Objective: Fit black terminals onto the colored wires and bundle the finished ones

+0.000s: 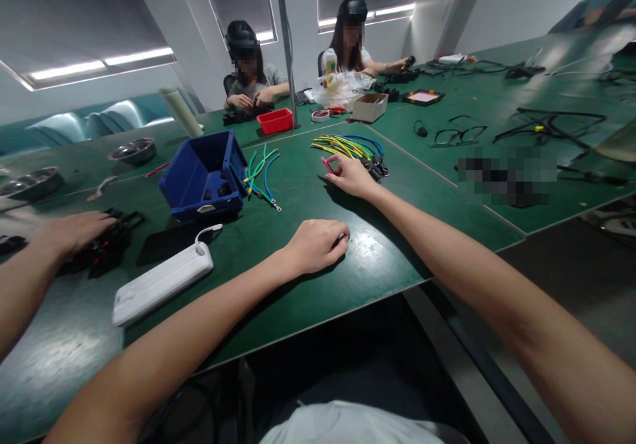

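Note:
My left hand [318, 245] rests on the green table near its front edge, fingers curled closed. Something small and dark shows at its fingertips, too little to name. Farther forward, my right hand [354, 177] pinches a small red piece [326, 165] between thumb and finger; its exact kind is unclear. Right behind that hand lies a bundle of yellow, green and blue cables [348, 144] with black connectors [376, 167] at one end. A few loose green and blue cables [263, 172] with metal ring ends lie to the left, beside a blue bin [199, 172].
A white power bank [163, 285] with a short cable lies left of my left arm, by a dark flat object [171, 242]. Another person's hand [74, 232] is at far left on black parts. A red tray [275, 121], a cardboard box [369, 107] and two seated people are across.

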`<move>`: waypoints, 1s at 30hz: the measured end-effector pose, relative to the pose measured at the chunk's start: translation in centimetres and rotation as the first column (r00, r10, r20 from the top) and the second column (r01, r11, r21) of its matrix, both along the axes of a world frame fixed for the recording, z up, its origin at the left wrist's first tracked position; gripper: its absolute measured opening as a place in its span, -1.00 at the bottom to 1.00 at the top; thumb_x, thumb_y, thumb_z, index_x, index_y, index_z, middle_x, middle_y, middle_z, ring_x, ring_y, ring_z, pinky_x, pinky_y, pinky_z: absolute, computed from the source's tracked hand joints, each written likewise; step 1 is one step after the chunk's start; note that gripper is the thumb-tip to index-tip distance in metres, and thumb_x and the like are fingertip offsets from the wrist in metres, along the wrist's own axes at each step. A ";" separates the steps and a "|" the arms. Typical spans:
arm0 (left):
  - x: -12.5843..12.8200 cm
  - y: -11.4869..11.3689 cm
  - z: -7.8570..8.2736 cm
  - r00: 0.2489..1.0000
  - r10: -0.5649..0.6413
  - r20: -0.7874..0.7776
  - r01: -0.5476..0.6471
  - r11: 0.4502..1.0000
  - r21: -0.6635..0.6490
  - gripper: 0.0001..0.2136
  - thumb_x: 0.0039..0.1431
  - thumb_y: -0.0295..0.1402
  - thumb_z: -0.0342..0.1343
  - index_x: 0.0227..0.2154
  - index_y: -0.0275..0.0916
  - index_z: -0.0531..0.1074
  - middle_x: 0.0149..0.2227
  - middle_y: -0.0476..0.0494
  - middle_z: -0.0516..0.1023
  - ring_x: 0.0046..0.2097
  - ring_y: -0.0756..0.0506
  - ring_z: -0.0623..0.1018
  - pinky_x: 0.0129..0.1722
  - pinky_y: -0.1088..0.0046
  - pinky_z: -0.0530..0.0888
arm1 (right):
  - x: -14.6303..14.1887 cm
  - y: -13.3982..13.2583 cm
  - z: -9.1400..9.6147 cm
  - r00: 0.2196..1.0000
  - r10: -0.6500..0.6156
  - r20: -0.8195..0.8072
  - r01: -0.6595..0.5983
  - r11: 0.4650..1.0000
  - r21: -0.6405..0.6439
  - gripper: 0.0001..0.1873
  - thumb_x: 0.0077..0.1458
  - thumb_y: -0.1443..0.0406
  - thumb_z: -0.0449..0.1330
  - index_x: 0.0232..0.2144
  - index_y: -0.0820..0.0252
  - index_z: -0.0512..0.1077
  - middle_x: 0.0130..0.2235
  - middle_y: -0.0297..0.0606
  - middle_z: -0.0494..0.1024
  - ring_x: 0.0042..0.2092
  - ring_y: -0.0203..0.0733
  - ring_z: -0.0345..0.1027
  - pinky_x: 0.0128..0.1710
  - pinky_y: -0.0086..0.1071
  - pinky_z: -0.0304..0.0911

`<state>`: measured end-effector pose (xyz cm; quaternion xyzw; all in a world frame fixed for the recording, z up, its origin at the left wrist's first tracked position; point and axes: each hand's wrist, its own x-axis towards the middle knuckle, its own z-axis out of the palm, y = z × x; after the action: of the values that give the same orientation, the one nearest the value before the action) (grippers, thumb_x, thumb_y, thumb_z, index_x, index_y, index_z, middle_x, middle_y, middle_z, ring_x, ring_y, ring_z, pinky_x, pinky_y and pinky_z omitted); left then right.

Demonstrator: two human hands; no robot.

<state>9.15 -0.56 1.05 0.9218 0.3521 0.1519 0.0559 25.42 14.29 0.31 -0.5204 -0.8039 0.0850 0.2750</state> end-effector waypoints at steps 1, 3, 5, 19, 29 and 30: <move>0.0 0.0 0.0 1.000 -0.003 -0.003 0.003 1.000 0.003 -0.82 0.24 -0.35 -0.07 -0.24 -0.22 0.42 -0.32 -0.06 0.54 -0.28 -0.06 0.51 -0.28 0.46 0.34 | 0.0 0.0 0.0 0.999 -0.048 0.020 0.048 0.999 0.005 -0.56 0.09 0.19 0.20 0.01 0.18 0.34 -0.32 -0.20 0.54 -0.25 -0.05 0.39 -0.24 -0.30 0.19; -0.1 0.0 -0.1 1.000 -0.005 -0.008 0.005 1.000 0.006 -0.82 0.24 -0.35 -0.08 -0.24 -0.22 0.42 -0.33 -0.05 0.54 -0.29 -0.06 0.50 -0.29 0.46 0.34 | 0.0 0.1 0.1 0.985 -0.160 0.057 0.159 0.987 0.027 -0.58 0.10 0.17 0.19 0.01 0.16 0.35 -0.29 -0.16 0.55 -0.21 0.01 0.40 -0.20 -0.25 0.22; -0.1 0.1 -0.1 1.000 -0.006 -0.013 0.006 1.000 0.006 -0.82 0.24 -0.34 -0.08 -0.25 -0.21 0.42 -0.34 -0.05 0.53 -0.30 -0.06 0.50 -0.30 0.45 0.34 | 0.1 0.1 0.2 0.964 -0.253 0.080 0.250 0.967 0.050 -0.59 0.12 0.15 0.17 0.00 0.14 0.36 -0.25 -0.13 0.55 -0.17 0.05 0.40 -0.17 -0.21 0.24; -0.2 -0.1 0.1 1.000 -0.003 -0.010 0.003 1.000 0.010 -0.82 0.24 -0.34 -0.08 -0.25 -0.20 0.42 -0.33 -0.04 0.54 -0.29 -0.06 0.51 -0.31 0.46 0.34 | 2.5 1.3 1.4 0.817 -0.567 0.111 0.557 0.824 0.106 -0.65 0.16 0.13 0.05 -0.17 0.19 0.49 -0.22 0.01 0.56 -0.16 0.14 0.44 -0.20 -0.13 0.29; -0.1 -0.1 -0.1 1.000 -0.006 0.010 0.006 1.000 0.021 -0.84 0.23 -0.36 -0.06 -0.26 -0.20 0.42 -0.35 -0.02 0.54 -0.31 -0.04 0.51 -0.31 0.46 0.33 | 4.0 2.0 0.8 0.782 -0.607 0.142 0.608 0.793 0.039 -0.62 0.16 0.15 0.04 -0.15 0.22 0.53 -0.18 0.05 0.55 -0.12 0.14 0.42 -0.16 -0.11 0.28; -0.1 -0.1 -0.1 1.000 -0.007 0.009 0.007 1.000 0.021 -0.84 0.23 -0.36 -0.06 -0.26 -0.20 0.42 -0.35 -0.02 0.54 -0.31 -0.04 0.51 -0.31 0.46 0.33 | 4.0 2.1 0.7 0.781 -0.608 0.143 0.609 0.792 0.045 -0.62 0.16 0.15 0.03 -0.16 0.23 0.53 -0.18 0.06 0.55 -0.12 0.15 0.42 -0.16 -0.11 0.28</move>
<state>9.03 -0.63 0.97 0.9229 0.3469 0.1598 0.0482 29.45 16.37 1.04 -0.7573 -0.6113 -0.0461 0.2254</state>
